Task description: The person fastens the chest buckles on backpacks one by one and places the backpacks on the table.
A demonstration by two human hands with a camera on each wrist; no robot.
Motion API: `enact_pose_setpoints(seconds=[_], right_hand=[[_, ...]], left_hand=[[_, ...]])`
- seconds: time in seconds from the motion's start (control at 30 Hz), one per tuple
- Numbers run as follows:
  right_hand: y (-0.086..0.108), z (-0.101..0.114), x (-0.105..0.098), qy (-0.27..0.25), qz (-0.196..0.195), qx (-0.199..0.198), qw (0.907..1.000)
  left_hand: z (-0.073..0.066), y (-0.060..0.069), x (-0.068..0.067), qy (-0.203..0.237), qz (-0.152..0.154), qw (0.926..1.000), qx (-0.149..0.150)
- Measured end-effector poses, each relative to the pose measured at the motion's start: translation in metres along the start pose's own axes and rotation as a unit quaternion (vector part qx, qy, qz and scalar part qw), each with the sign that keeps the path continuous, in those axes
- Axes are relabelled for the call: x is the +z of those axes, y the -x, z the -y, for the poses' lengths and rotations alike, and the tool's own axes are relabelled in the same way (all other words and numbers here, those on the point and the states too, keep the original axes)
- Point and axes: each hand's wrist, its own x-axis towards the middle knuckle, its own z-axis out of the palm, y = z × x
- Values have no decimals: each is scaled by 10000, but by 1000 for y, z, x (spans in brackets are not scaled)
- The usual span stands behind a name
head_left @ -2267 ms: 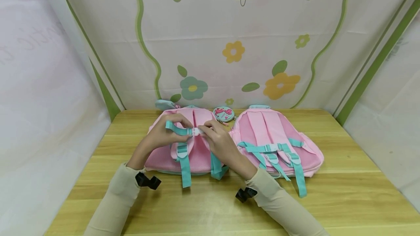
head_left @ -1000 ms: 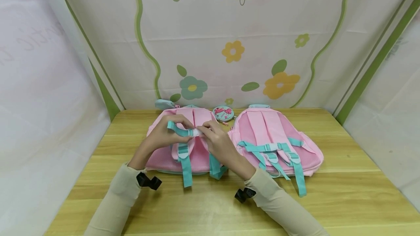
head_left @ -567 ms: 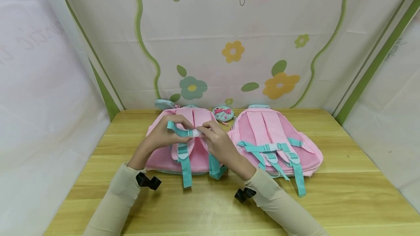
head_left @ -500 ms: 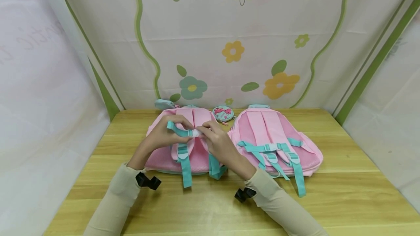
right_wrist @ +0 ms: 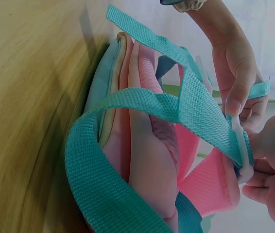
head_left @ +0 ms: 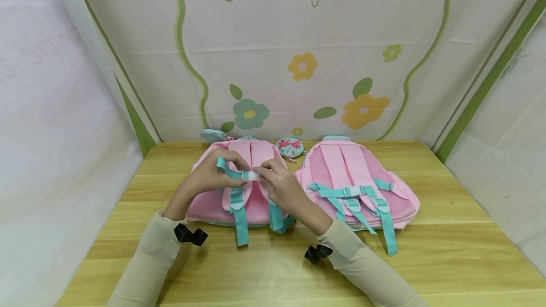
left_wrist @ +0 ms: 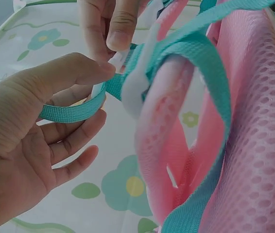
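A pink backpack lies on the left with its strap side up. Above it, a white plastic buckle on a teal chest strap sits between both hands. My left hand pinches the buckle's left part between thumb and fingers; the strap's loose tail loops over that hand. From the other side my right hand pinches the buckle's right end. In the left wrist view the left thumb presses the white plastic. Fingers partly hide the buckle, so I cannot tell whether its halves are fully joined.
A second pink backpack lies to the right, its chest buckle fastened across the straps. A round teal pouch lies between the bags, and another pouch behind the left one. Wooden table; printed cloth walls surround it.
Both hands stay at the buckle throughout. Since half a second ago the buckle and left hand have shifted slightly left and down, and the right fingers have moved a little.
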Motion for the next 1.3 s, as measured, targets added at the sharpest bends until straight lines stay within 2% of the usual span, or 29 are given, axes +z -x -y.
enact_pose_setpoints(seconds=[0.27,0.47,0.63,0.97,1.3], right_hand=[[2,1,1,-66,347,151,9993],[4,2,2,-60,614,332,9975],[4,5,1,-60,766,445,9960],[5,6,3,-133,1208,559,9910],[4,5,3,-34,1455,490,9881]], left_hand=[[0,0,0,-167,414,9976,-537],[-1,1,0,-180,755,9918,-1020],[-1,2,1,-167,897,9880,-1249],[4,3,2,-157,1200,9855,-1193],[6,0,5,-292,1332,9818,-1318]])
